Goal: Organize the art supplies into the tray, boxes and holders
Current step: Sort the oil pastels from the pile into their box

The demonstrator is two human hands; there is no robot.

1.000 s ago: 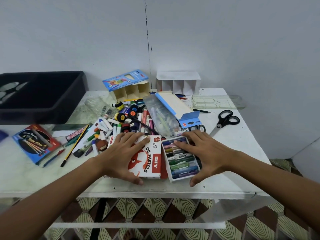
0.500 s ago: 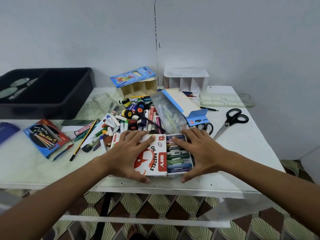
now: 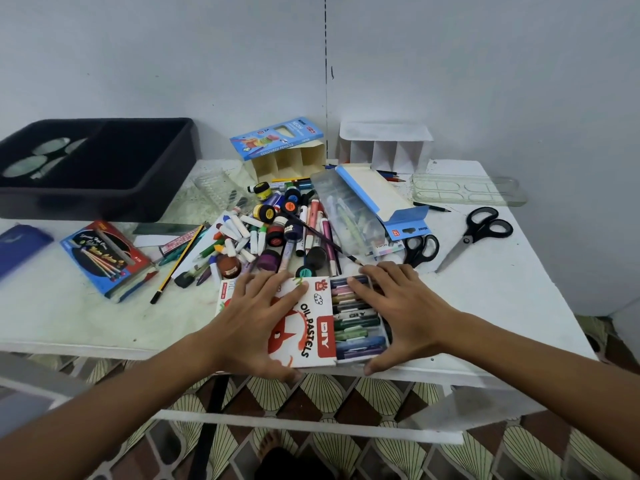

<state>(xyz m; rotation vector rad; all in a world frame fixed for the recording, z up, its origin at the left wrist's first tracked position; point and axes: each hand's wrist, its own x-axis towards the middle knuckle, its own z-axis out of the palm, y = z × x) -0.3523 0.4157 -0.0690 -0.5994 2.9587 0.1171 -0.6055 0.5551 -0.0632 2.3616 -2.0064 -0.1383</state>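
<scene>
Between hands (image 3: 332, 317): oil pastels box (image 3: 313, 323), sleeve half-closed.

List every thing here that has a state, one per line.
Oil pastels box: sleeve partly slid over the tray, pastels showing.
Left hand: flat on the sleeve.
Right hand: spread over the pastel tray.
Coloured pencils box: closed, atop a cardboard holder.
Blue-flap case: open.
Large scissors: closed.
Black tray: holds no supplies.
</scene>
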